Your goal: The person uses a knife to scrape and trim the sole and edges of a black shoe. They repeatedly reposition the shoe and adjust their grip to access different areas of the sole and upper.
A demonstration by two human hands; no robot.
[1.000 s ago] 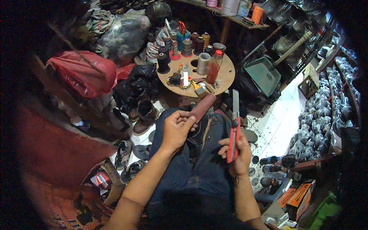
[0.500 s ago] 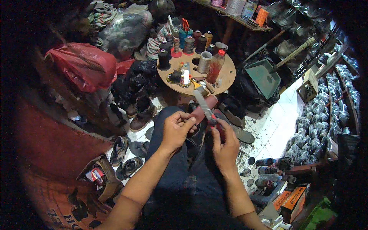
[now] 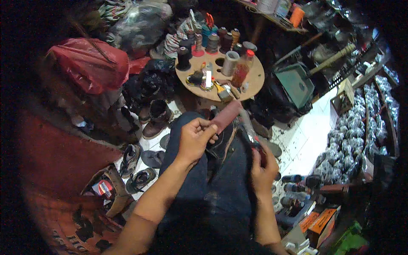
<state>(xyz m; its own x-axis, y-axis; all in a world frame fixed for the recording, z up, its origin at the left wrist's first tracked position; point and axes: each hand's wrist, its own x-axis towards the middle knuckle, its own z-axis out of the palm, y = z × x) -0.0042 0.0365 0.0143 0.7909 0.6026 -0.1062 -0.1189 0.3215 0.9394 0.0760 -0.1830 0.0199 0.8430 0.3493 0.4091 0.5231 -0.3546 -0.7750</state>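
My left hand (image 3: 193, 142) pinches the near end of a flat reddish-brown strip (image 3: 226, 116), perhaps a sharpening stone or sandpaper, which points up and to the right above my lap. Fingers of my right hand (image 3: 264, 166) are wrapped round the red and black handle of a knife (image 3: 247, 122). Its pale blade is smeared by motion, beside the far right end of the strip; whether they touch I cannot tell. Beneath the strip, between my knees, lies a dark item with a pale edge (image 3: 229, 142), possibly a shoe.
Ahead stands a round wooden table (image 3: 199, 94) with thread spools, a brush (image 3: 223, 92) and a red-capped bottle (image 3: 241, 72). Shoes (image 3: 140, 180) and a carton (image 3: 112, 193) are at left, below a red plastic bag (image 3: 91, 63). At right are a green dustpan (image 3: 294, 85) and plastic-wrapped bundles (image 3: 344, 140).
My right hand has moved right and toward me with the knife. The blade, which lay across the strip, is now at its right end. My left hand keeps its grip.
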